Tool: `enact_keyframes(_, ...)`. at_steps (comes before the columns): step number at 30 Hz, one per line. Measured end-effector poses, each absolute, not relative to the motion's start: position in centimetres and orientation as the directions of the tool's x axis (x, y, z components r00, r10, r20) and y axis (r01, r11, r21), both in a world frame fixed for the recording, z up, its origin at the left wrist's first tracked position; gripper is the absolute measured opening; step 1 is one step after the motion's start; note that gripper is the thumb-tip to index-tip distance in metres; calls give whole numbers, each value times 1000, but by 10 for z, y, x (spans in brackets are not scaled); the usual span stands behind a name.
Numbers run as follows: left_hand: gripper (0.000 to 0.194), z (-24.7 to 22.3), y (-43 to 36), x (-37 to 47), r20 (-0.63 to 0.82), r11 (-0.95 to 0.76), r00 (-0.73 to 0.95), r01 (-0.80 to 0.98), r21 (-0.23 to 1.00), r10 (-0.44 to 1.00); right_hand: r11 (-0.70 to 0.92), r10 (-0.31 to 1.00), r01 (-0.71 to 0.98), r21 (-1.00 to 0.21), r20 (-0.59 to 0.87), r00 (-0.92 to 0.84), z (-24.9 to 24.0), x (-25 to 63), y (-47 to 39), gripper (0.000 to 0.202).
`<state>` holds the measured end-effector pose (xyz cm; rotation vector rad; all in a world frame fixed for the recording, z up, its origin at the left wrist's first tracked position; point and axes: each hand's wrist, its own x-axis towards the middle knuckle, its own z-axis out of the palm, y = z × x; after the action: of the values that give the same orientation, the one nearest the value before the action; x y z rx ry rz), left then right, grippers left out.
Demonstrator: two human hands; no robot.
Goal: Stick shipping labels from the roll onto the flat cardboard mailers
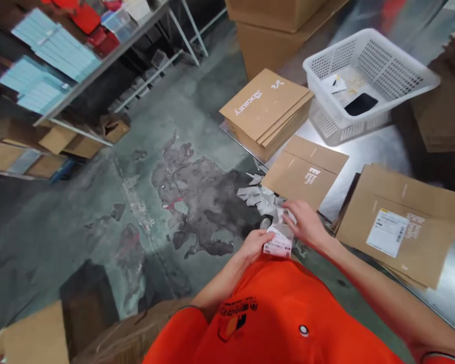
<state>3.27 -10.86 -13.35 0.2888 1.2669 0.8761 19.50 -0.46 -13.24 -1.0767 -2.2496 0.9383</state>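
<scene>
Close to my body, my left hand (255,243) grips the left edge of a printed white shipping label (278,246). My right hand (304,222) has its fingers bent in a pinch at the label's upper part, where a greyish strip shows; the exact fingertip contact is partly hidden. Just beyond both hands, a flat brown carton (305,172) with white print lies at the metal table's edge. To the right, a stack of flat cartons (413,222) carries a stuck-on white label (387,232) on its top piece.
Another stack of flat cartons (267,106) and a white plastic basket (371,81) holding a dark flat object (361,104) stand on the metal table (382,146). Paper scraps (260,197) lie beneath the table edge. A rack with pale boxes (56,45) is far left; an open carton (34,333) sits lower left.
</scene>
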Motion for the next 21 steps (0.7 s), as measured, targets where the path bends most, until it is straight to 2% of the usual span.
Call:
enact_keyframes(1, 52, -132, -106, 31, -683, 627, 30, -428, 651, 729, 509, 729, 463, -725, 77, -681, -126, 193, -13, 27)
enact_keyframes(3, 51, -129, -100, 28, -645, 605, 57, -418, 678, 762, 509, 622, 475, -717, -75, -779, -117, 191, -25, 25)
enact_keyframes(6, 45, -126, -92, 21, -618, 621, 123, -317, 717, 777, 389, 604, 514, -764, -210, -769, -110, 189, -23, 31)
enact_keyframes(10, 36, -130, -86, 12, -599, 630, 195, -245, 737, 777, 254, 604, 508, -823, -275, -748, -108, 188, -7, 33)
enact_keyframes(16, 32, -137, -72, 4, -610, 650, 234, -187, 736, 757, 233, 621, 501, -833, -269, -736, -120, 174, 0, 35)
enact_keyframes(19, 40, -142, -69, -6, -631, 665, 212, -178, 726, 746, -74, 785, 555, -829, -391, -480, -135, 186, 22, 25)
enact_keyframes(21, 62, -144, -71, -18, -644, 675, 203, -174, 717, 737, -291, 860, 545, -786, -465, -211, -144, 210, 50, 22)
